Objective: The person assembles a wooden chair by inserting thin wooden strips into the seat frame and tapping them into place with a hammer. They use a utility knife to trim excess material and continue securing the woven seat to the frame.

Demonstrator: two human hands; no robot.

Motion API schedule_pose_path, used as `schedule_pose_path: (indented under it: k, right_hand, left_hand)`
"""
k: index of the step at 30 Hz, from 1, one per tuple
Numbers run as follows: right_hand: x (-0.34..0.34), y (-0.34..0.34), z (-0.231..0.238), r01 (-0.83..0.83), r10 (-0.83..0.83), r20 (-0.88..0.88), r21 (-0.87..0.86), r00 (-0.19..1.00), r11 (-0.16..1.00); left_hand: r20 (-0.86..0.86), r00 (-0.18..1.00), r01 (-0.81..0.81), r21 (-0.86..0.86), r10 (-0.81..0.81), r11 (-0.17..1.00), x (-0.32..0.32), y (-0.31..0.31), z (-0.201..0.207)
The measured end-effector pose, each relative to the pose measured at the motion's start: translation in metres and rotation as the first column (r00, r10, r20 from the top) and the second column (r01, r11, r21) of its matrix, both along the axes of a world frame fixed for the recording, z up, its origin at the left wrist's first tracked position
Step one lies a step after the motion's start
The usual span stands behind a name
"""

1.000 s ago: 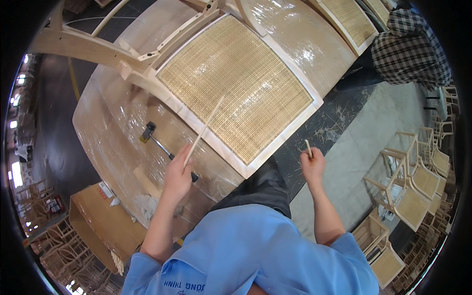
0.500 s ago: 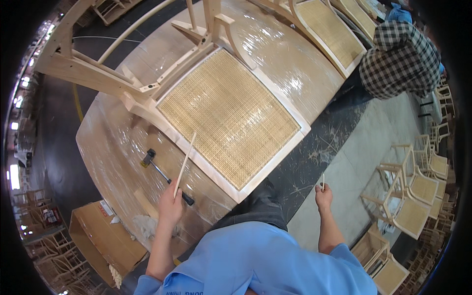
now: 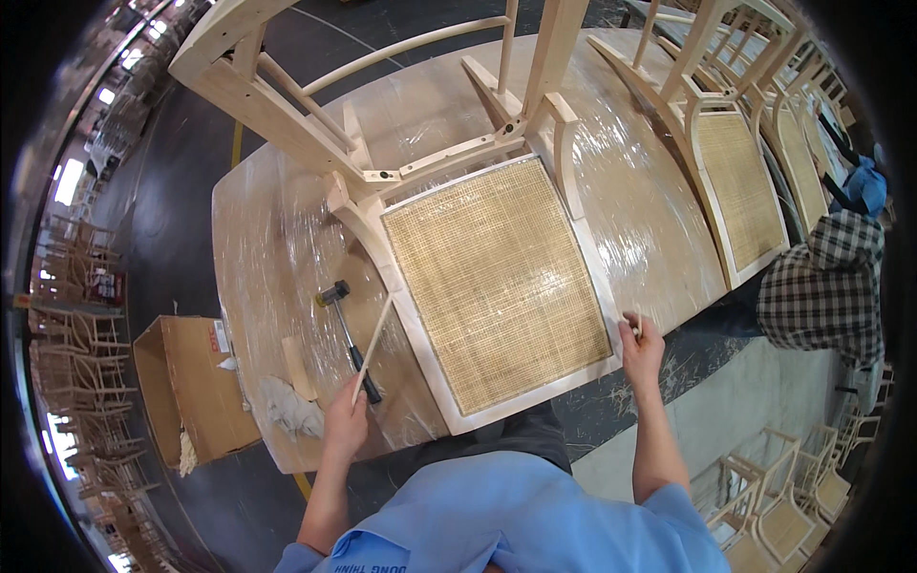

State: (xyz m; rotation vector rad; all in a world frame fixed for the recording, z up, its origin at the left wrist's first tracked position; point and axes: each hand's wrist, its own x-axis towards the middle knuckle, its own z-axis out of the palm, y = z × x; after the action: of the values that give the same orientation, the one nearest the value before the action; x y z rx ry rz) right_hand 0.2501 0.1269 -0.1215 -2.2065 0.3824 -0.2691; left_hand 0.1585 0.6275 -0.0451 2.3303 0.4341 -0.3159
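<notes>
A pale wooden chair (image 3: pixel 564 143) lies on its back on the plastic-wrapped table, with a woven cane panel (image 3: pixel 501 286) set in its frame and facing me. My left hand (image 3: pixel 346 420), closed, grips the lower end of a thin pale strip (image 3: pixel 375 346), whose tip points up toward the frame's left edge. Pinched in my closed right hand (image 3: pixel 644 353), at the frame's lower right corner, is another thin pale strip (image 3: pixel 639 327); only a short bit shows. A mallet (image 3: pixel 346 329) with a dark handle lies left of the panel, close to my left hand.
A flat wooden piece (image 3: pixel 298 369) and a crumpled whitish cloth (image 3: pixel 289 409) rest on the wrapped table (image 3: pixel 258 258). Left of it stands an open cardboard box (image 3: pixel 205 382). Another caned chair (image 3: pixel 740 181) is at right, near a person in a checked shirt (image 3: pixel 826 291). More chairs stand lower right.
My view has turned, so the chair sits more upright in it. My right hand has come from out over the floor up to the frame's corner. The left still holds its strip.
</notes>
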Motion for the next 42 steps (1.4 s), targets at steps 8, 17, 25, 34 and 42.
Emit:
schedule_pose_path:
  k: [8, 17, 25, 34, 42]
  right_hand:
    - [0.160, 0.015, 0.015, -0.337, 0.361, 0.119, -0.182, 0.925, 0.924]
    - [0.224, 0.030, 0.010, -0.640, 0.686, -0.079, -0.450, 0.723, 0.623]
    - [0.238, 0.037, 0.017, -0.708, 0.767, -0.238, -0.606, 0.595, 0.361]
    - [0.238, 0.035, 0.016, -0.712, 0.623, -0.374, -0.515, 0.687, 0.477]
    - [0.209, -0.005, 0.012, -0.566, 0.550, -0.151, -0.099, 0.822, 0.819]
  left_hand:
    - [-0.025, 0.971, -0.239, -0.021, 0.239, 0.971, -0.022, -0.067, 0.004]
    - [-0.093, 0.908, -0.413, -0.040, 0.409, 0.910, -0.042, -0.112, 0.010]
    - [-0.077, 0.897, -0.436, -0.006, 0.435, 0.900, -0.067, -0.099, -0.010]
    - [-0.096, 0.882, -0.465, -0.024, 0.461, 0.885, -0.031, -0.112, 0.018]
    - [-0.101, 0.912, -0.397, 0.023, 0.398, 0.917, -0.023, -0.114, 0.018]
